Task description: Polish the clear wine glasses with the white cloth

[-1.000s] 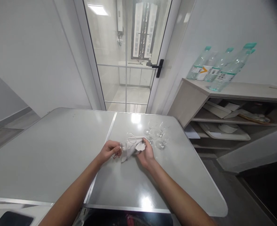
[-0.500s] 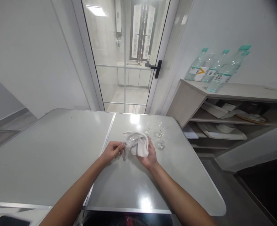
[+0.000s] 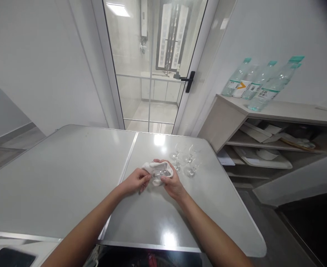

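A clear wine glass (image 3: 160, 171) lies tilted on its side between my hands, above the grey table. My left hand (image 3: 140, 180) is closed, its fingers pinching the narrow left end of the glass. Around the bowl wraps a white cloth (image 3: 155, 165), which my right hand (image 3: 173, 182) presses on from the right, thumb in front and fingers behind. The foot of the held glass is hidden by my left fingers. Just right of my right hand, several clear stemmed glasses (image 3: 190, 171) stand close together on the table.
The grey table (image 3: 77, 185) has a metal seam running across it. A shelf unit (image 3: 232, 122) stands off its right edge, topped by several plastic bottles (image 3: 259, 98). Behind is a glass door with a black handle (image 3: 190, 81). A dark flat object (image 3: 12, 257) lies at lower left.
My right hand has folded the white cloth around the wine glass, and its thumb has come over to the front. My left hand still grips the narrow end. The view has shifted slightly.
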The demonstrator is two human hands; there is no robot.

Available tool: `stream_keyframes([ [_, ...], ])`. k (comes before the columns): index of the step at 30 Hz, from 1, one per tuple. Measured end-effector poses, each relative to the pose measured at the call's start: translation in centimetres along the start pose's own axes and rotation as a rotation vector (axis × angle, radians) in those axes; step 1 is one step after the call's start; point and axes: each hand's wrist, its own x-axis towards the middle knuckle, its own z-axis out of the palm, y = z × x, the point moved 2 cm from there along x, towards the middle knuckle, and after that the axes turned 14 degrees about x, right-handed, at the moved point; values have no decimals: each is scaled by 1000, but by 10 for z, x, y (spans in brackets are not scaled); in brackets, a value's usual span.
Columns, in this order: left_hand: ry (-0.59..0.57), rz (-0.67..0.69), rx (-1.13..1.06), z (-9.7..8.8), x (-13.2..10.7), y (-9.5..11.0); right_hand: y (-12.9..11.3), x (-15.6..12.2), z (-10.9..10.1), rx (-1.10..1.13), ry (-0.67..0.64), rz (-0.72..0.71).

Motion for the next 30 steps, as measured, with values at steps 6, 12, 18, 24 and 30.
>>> stream_keyframes([
  [6,155,10,171,2,2,0,13,8,-13,-11,95,-53],
  [12,-336,-178,-372,14,2,-8,10,3,-10,53,-50,-31],
  [18,225,39,215,13,6,-5,12,4,-10,-47,165,-197],
  [24,65,-45,31,19,6,-1,10,4,-11,18,155,-164],
  [30,-202,-166,-466,30,8,-9,17,2,-12,125,44,-97],
])
